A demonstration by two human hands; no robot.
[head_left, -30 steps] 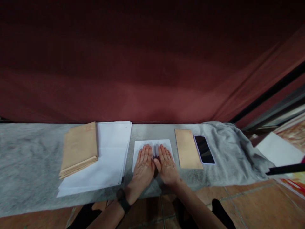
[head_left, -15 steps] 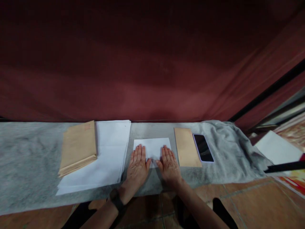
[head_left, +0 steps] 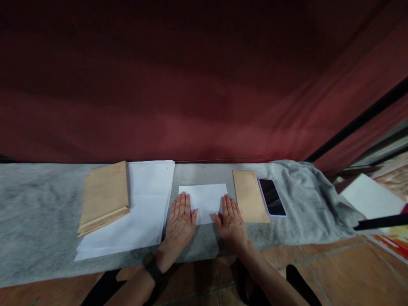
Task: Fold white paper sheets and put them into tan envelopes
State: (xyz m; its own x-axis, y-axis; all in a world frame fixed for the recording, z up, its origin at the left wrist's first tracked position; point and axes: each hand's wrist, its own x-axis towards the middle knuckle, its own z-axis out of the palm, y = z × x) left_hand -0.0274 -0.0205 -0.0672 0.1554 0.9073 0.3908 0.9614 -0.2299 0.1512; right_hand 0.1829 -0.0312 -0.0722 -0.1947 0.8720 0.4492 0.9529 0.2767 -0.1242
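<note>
A folded white sheet of paper (head_left: 205, 200) lies in the middle of the grey cloth-covered table (head_left: 38, 212). My left hand (head_left: 180, 221) rests flat and open on the sheet's left edge, fingers stretched forward. My right hand (head_left: 232, 219) lies flat and open on its right edge. The middle of the sheet shows between the two hands. A black band sits on my left wrist.
A stack of brown envelopes (head_left: 104, 196) lies on a pile of white sheets (head_left: 146, 208) at the left. One brown envelope (head_left: 250, 195) and a dark phone (head_left: 271, 196) lie to the right. A dark red curtain (head_left: 191, 85) hangs behind the table. White paper (head_left: 371, 196) sits at far right.
Both hands have slid apart along the folded sheet, from its middle out to its left and right edges, uncovering the centre.
</note>
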